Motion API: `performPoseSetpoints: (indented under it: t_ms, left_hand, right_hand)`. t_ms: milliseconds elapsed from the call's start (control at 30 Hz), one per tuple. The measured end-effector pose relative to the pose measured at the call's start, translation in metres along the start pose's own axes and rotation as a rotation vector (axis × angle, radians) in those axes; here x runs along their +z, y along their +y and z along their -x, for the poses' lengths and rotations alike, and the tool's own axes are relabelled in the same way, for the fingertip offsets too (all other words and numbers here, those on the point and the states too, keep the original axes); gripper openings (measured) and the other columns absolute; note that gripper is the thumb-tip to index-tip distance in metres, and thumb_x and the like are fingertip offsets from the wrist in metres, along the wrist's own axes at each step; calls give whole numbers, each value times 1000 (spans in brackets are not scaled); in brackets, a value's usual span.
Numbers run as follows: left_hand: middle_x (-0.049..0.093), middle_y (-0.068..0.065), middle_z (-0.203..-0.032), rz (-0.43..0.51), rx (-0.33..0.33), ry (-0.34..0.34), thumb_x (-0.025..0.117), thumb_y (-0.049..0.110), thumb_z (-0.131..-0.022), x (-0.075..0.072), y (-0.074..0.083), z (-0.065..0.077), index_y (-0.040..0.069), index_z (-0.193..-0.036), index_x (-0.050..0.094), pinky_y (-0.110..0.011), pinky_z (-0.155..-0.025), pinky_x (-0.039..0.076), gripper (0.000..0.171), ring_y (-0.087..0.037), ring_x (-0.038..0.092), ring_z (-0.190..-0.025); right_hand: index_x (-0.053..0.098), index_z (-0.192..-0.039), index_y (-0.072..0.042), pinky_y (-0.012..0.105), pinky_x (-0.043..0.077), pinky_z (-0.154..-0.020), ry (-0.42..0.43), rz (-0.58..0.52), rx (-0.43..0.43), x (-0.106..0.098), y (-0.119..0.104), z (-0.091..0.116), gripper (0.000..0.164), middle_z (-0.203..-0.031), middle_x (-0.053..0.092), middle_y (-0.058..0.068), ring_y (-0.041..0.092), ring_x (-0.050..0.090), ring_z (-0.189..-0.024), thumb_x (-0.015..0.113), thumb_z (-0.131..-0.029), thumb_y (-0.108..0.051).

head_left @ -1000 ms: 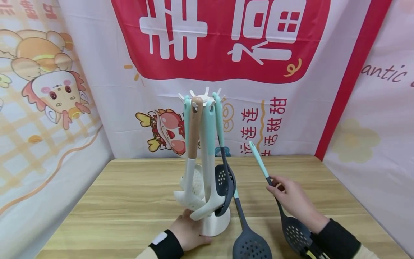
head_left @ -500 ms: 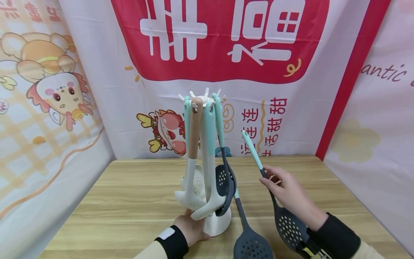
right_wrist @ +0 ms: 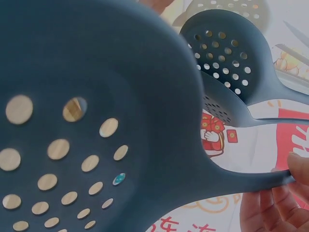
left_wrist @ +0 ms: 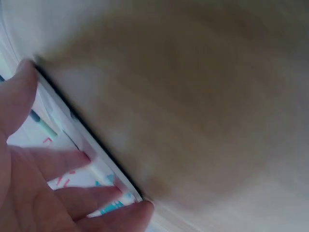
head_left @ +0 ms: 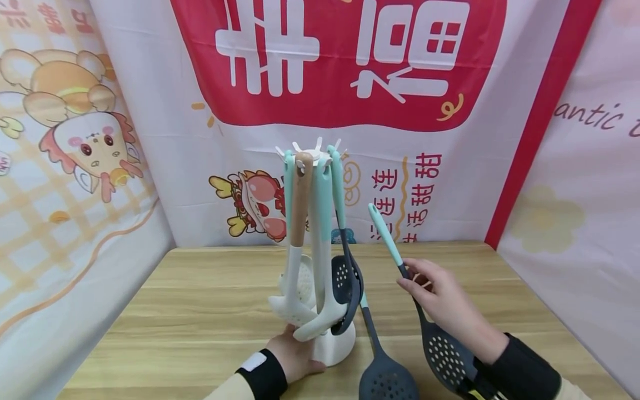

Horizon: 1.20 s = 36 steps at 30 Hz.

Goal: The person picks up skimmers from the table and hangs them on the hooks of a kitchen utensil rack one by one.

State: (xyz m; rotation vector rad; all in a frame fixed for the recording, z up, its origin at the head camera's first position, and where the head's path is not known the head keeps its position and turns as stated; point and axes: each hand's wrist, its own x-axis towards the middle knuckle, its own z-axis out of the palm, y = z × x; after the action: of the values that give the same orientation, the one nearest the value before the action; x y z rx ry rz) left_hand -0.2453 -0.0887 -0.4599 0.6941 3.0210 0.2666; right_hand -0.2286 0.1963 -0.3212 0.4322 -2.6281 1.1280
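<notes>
A white utensil rack [head_left: 336, 349] stands mid-table, with several kitchen utensils hanging from its top hooks. My left hand [head_left: 295, 355] grips the rack's round base; in the left wrist view, thumb and fingertips [left_wrist: 137, 215] hold the base edge. To the right, my right hand [head_left: 442, 300] pinches a dark grey skimmer [head_left: 445, 355] by the shaft below its teal handle. This skimmer is tilted, handle up towards the rack and perforated head down near the wrist. In the right wrist view its head fills the left side, and my right fingers and thumb [right_wrist: 300, 166] hold the shaft.
A second dark perforated skimmer [head_left: 387, 378] lies on the wooden table [head_left: 200, 311] between rack and right hand. On the rack hang a brown-handled utensil [head_left: 301, 205], pale ladle-like pieces and dark perforated heads [head_left: 345, 278]. Printed cloth [head_left: 165, 111] walls the table at back and sides.
My right hand has moved a little left and up, bringing the skimmer's handle closer to the rack. The left hand stays at the rack base.
</notes>
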Motion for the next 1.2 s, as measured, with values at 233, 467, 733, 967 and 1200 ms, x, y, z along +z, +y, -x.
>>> performPoseSetpoints:
  t_ms: [233, 467, 733, 967, 1200]
  left_hand:
    - [39, -17, -154, 29, -128, 4, 78, 61, -73, 4, 8, -8, 8, -144, 44, -45, -105, 45, 94, -34, 45, -136]
    - [40, -18, -153, 72, -165, -42, 81, 58, -72, -5, 10, -9, 8, -141, 46, -47, -106, 44, 92, -35, 45, -135]
    - [57, -15, -137, -3, -104, 7, 81, 55, -73, -9, 12, -7, 5, -131, 56, -42, -94, 52, 80, -35, 57, -121]
    - [60, -17, -132, 24, -68, 4, 84, 52, -70, -7, 6, -9, 5, -129, 58, -41, -87, 54, 80, -37, 60, -114]
    - [57, -13, -135, 64, -111, -123, 85, 47, -72, -16, 9, -19, 8, -129, 58, -44, -95, 52, 75, -34, 56, -122]
  right_hand:
    - [64, -123, -3, 25, 52, -67, 6, 2, 6, -1, 0, 2, 32, -93, 64, 7, 17, 56, -81, 68, -93, -11]
    - [64, -125, -2, 25, 52, -69, 4, -4, -1, 0, -3, 1, 33, -95, 64, 7, 18, 57, -84, 67, -93, -10]
    - [63, -126, -3, 25, 52, -70, 27, -13, -31, 1, -9, -2, 33, -98, 65, 7, 18, 57, -85, 67, -94, -11]
    - [64, -126, -5, 25, 52, -71, 87, -38, -90, -1, -16, -6, 31, -96, 63, 7, 17, 56, -83, 64, -95, -9]
    - [63, -128, -3, 22, 51, -70, 135, -12, -148, -10, -31, -13, 33, -98, 64, 9, 19, 55, -86, 64, -95, -5]
